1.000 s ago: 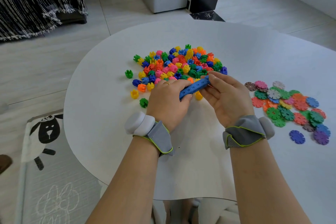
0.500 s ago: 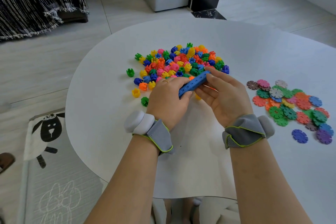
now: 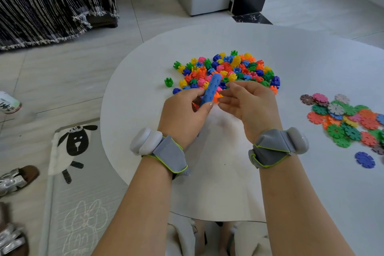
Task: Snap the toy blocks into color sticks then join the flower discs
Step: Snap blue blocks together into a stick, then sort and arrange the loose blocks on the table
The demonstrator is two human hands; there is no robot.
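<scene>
While your left hand [image 3: 187,108] curls its thumb and fingers round the lower end of the blue stick [image 3: 210,89], the stick leans up toward 1 o'clock, and its rounded top shows against the near edge of the pile of loose blocks [image 3: 239,68]. Your right hand [image 3: 249,100] holds nothing: its fingers are relaxed and nearly straight, reaching toward 9 o'clock, with the fingertips [image 3: 231,85] just beside the stick; whether they touch it cannot be told. The pile lies on the white table [image 3: 311,58] at 12 o'clock from your hands, a mix of green, yellow, pink, orange and blue pieces. One green block [image 3: 168,82] sits apart at the pile's 9 o'clock. The flower discs [image 3: 345,118] lie in an overlapping heap at 3 o'clock from your right hand, well apart from the blocks, and a single blue disc [image 3: 364,159] rests alone at the heap's 6 o'clock. Each wrist wears a grey strap with a white puck, and a sheep mat [image 3: 72,147] lies on the floor at the table's 8 o'clock
</scene>
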